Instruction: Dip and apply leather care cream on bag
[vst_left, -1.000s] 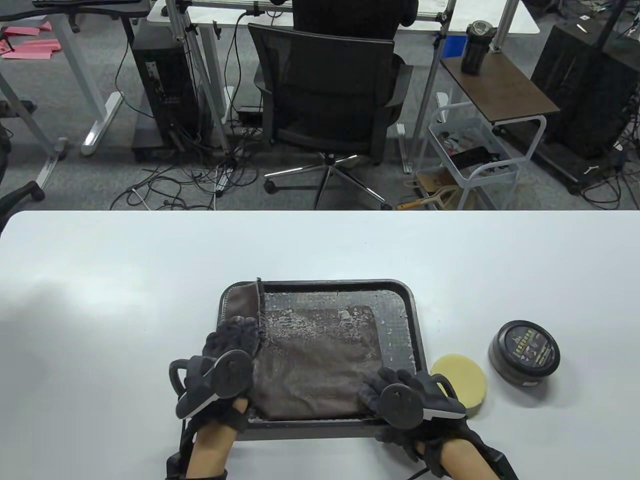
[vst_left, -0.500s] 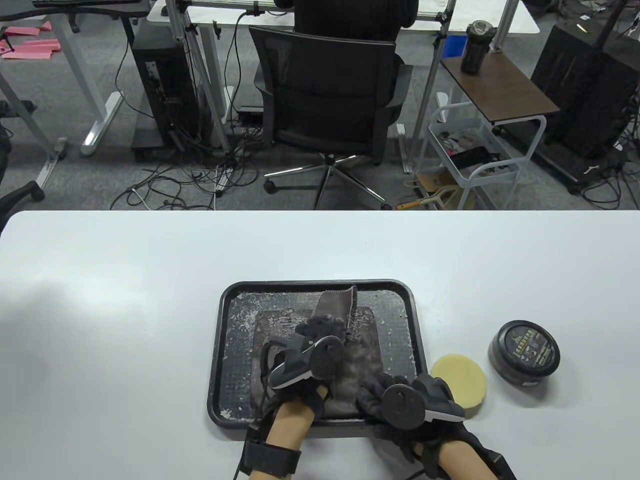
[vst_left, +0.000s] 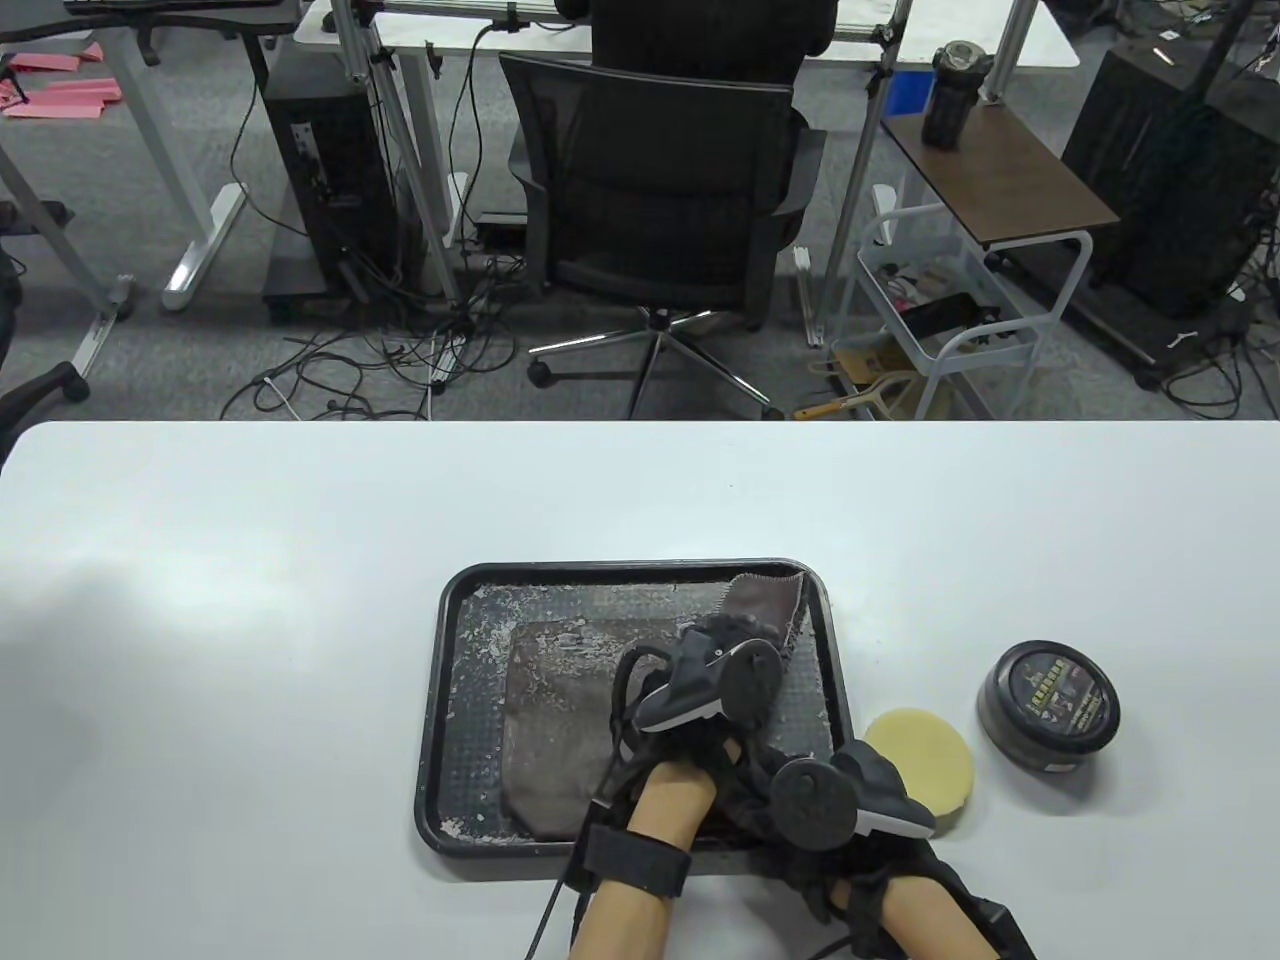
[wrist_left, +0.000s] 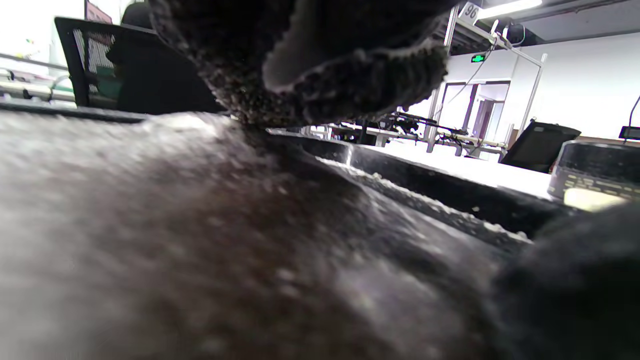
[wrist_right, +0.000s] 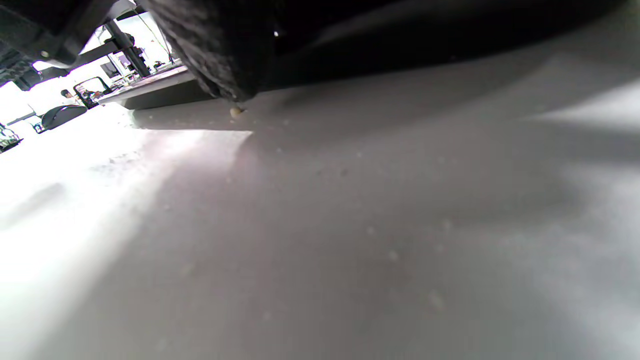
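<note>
A flat brown leather bag (vst_left: 555, 720), flecked with pale cream, lies in a black tray (vst_left: 432, 720). My left hand (vst_left: 735, 632) reaches across it to the tray's far right. It pinches a brown flap with a stitched edge (vst_left: 765, 597) and holds it up. In the left wrist view, gloved fingers (wrist_left: 320, 75) hang over the brown leather. My right hand (vst_left: 770, 800) sits at the tray's front right corner, its fingers hidden under the left forearm. A yellow round sponge (vst_left: 925, 760) and a closed dark cream tin (vst_left: 1048, 705) lie right of the tray.
The white table (vst_left: 200, 620) spreads wide to the left and behind the tray. Beyond its far edge stands a black office chair (vst_left: 660, 190) and a small white cart (vst_left: 950, 320) on the floor.
My left hand has swept from the tray's left side across to its far right, carrying the brown flap with it. The right hand has stayed at the front right corner.
</note>
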